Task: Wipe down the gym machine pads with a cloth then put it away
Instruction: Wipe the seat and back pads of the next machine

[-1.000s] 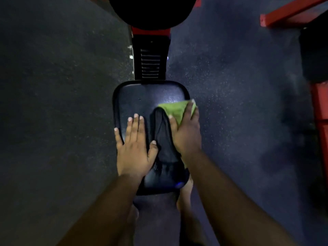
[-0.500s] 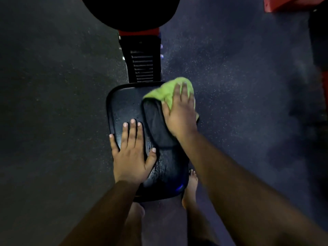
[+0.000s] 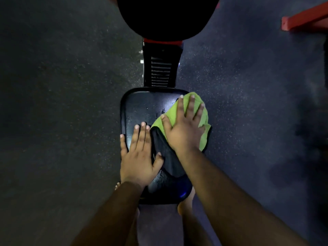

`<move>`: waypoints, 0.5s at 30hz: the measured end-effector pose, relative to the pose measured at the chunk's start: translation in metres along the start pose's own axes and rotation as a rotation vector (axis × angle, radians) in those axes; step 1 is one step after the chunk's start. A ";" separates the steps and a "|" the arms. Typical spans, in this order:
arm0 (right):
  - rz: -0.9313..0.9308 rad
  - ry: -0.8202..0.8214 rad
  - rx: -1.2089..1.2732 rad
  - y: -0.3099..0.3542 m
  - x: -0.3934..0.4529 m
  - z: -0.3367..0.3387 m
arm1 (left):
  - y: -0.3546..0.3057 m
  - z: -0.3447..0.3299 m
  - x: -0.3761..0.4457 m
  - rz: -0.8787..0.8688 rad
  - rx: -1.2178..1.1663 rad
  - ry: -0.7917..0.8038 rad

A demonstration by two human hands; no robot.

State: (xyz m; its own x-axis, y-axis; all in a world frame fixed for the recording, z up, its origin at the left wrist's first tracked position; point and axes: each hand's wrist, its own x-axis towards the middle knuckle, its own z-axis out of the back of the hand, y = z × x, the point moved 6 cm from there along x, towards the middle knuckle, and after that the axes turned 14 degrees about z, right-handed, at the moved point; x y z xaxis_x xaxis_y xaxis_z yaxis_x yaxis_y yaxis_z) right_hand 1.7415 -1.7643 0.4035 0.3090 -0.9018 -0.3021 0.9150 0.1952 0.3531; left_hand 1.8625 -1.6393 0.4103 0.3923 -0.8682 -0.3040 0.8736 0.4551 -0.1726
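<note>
Since half a second ago your right hand (image 3: 184, 128) has slid the green cloth (image 3: 204, 121) back down from the pad's top right corner, so it now sits along the right edge of the seat pad (image 3: 142, 107), with a bit of it hanging past that edge. Your fingers there are spread flat and straight on top of the cloth, pressing it down rather than pinching it. There's a dark flap, maybe the cloth's shadowed underside or a second fabric, can't tell, running down under your wrist toward the middle of the pad.

Your left hand (image 3: 140, 157) has stayed planted on the left half of the pad, palm down, fingers straight and close together, thumb angled out toward the dark flap. Nothing is held in that grip.

The pad itself looks shiny and a little wet near the top. Beyond it you've got a black ribbed post (image 3: 160, 71) and another dark pad (image 3: 165, 16) at the top of the view, plus a red frame bar (image 3: 305, 20) off to the upper right. Speckled dark floor (image 3: 62, 103) all around, and your bare feet (image 3: 185, 205) peek out under the pad's near end.
</note>
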 end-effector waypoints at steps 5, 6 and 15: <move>0.340 0.014 -0.049 -0.032 -0.034 0.009 | 0.004 0.003 -0.001 0.014 -0.098 0.012; 0.270 0.026 -0.003 -0.045 -0.031 0.012 | 0.004 0.002 0.000 0.022 -0.091 0.021; 0.221 0.125 -0.229 0.021 0.038 0.006 | 0.005 -0.005 0.001 0.014 -0.015 0.046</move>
State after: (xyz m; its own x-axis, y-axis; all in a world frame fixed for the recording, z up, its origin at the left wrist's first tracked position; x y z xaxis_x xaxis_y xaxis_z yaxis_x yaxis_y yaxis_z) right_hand 1.7703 -1.7966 0.4048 0.5224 -0.7769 -0.3514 0.8527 0.4747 0.2181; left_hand 1.8662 -1.6368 0.4041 0.3905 -0.8519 -0.3490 0.8635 0.4704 -0.1820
